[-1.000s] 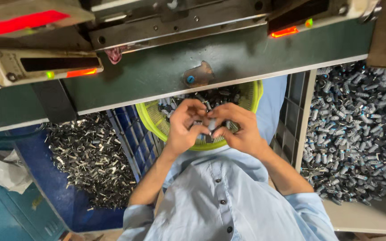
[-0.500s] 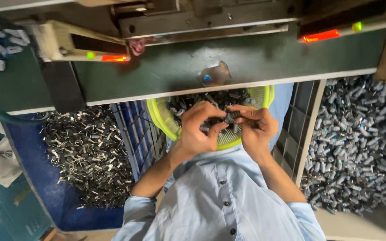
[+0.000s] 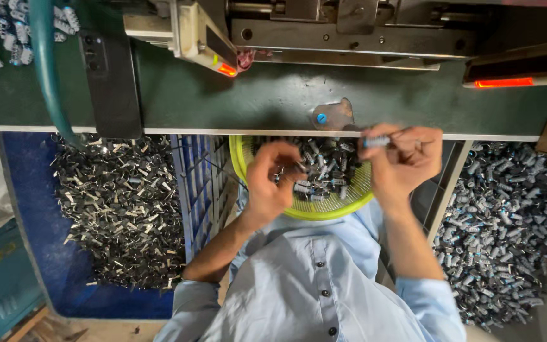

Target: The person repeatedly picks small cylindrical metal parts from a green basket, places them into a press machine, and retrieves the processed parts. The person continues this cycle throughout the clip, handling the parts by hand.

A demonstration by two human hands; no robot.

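The operator's light blue shirt [image 3: 311,285] fills the near field at 6 o'clock, with both forearms extending up from it.

Left hand [image 3: 272,180]: half a second ago it was pressed against the right hand over the middle of the basket. It has now dropped back toward 7 o'clock of the basket and is curled over the loose parts, fingertips touching them. Whether it has closed on a part cannot be determined; the fingers hide the contact.

Right hand [image 3: 406,158]: it has lifted away to 2 o'clock of the basket, up to the near edge of the tabletop. It pinches one small cylindrical part [image 3: 375,142] between thumb and forefinger, held roughly level, clear of the pile. Judgement: the two hands have separated after working together on a part, and the part is now being carried toward the machine side.

The yellow-green mesh basket [image 3: 324,206] sits on the operator's lap just under the tabletop edge, holding a heap of small grey-and-black cylindrical parts.

At 9 o'clock a blue bin [image 3: 64,278] holds a heap of dark metal pieces. At 3 o'clock a second heap of grey cylindrical parts [image 3: 508,234] lies in a tray.

Beyond, the green tabletop [image 3: 235,95] carries a small metal fixture plate [image 3: 332,114] with a blue dot, directly above the basket. Farthest, at 12 o'clock, the machine body [image 3: 349,31] shows lit orange-red indicator bars.
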